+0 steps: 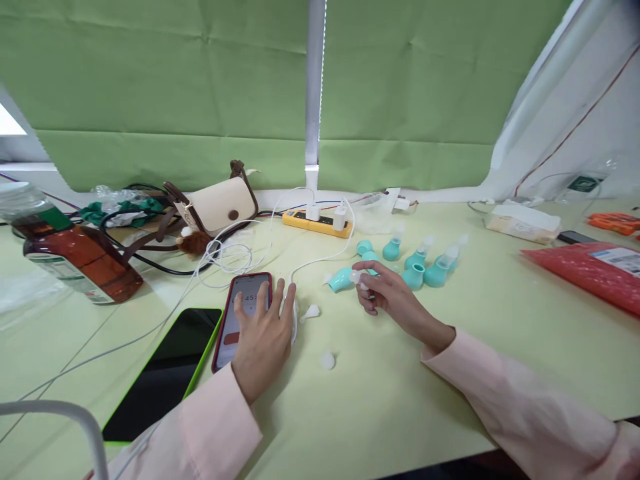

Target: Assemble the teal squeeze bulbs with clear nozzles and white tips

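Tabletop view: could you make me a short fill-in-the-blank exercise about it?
1. The ____ hand holds a small translucent piece.
2. The left hand is over a phone in a ____ case.
3. Two white plugs sit in a yellow ____.

Missing words: right; red; power strip.

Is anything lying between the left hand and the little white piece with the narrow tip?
Yes: a thin white cable lies on the table between the left hand and the white piece. Nothing else visible does.
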Action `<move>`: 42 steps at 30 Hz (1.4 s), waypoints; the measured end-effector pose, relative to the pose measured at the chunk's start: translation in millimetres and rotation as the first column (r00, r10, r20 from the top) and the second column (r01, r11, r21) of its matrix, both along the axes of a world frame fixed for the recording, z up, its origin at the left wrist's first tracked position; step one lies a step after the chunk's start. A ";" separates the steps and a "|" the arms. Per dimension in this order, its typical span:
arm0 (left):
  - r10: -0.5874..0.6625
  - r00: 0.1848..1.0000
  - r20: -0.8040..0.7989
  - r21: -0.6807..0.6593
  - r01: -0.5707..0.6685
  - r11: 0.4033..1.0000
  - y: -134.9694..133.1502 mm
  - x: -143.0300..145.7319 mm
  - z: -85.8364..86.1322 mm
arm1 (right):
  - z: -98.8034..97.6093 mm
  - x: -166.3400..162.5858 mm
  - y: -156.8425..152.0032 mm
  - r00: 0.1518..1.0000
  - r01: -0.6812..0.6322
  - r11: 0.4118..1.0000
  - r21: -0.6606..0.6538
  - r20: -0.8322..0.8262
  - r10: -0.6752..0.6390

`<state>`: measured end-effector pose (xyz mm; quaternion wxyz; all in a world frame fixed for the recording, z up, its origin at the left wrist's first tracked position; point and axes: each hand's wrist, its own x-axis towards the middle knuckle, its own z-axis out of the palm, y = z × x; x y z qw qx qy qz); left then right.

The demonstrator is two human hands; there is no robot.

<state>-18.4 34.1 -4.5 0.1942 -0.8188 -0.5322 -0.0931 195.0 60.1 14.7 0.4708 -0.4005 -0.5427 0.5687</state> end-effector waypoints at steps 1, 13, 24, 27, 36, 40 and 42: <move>-0.001 1.000 -0.004 -0.008 0.001 1.000 0.2 -0.3 -1.0 | -0.2 2.1 1.6 1.000 0.021 0.999 0.030 0.016 -0.022; -0.043 0.999 -0.008 -0.050 0.043 0.998 -2.7 2.7 -2.0 | 3.2 15.2 9.2 0.942 0.144 0.954 0.264 0.258 -0.213; -0.078 0.994 0.078 -0.044 0.082 0.996 -7.7 6.6 3.8 | 10.9 36.5 8.5 0.224 -0.445 0.808 0.385 0.922 -0.316; -0.089 0.992 0.094 -0.049 0.094 0.994 -8.6 7.2 4.4 | 9.9 38.2 6.3 0.185 -0.439 0.831 0.343 0.939 -0.291; -0.172 0.958 0.229 -0.002 0.178 0.984 -11.5 7.1 8.6 | 10.8 39.3 5.7 0.296 -0.445 0.817 0.368 0.921 -0.253; -0.344 0.829 0.440 -0.001 0.384 0.923 -16.2 6.8 7.9 | 10.3 17.0 -11.6 0.708 -0.275 0.782 0.559 0.668 -0.229; -0.442 0.729 0.524 0.023 0.506 0.862 -18.9 7.4 4.6 | 3.6 1.9 -25.4 0.868 -0.150 0.786 0.600 0.460 -0.186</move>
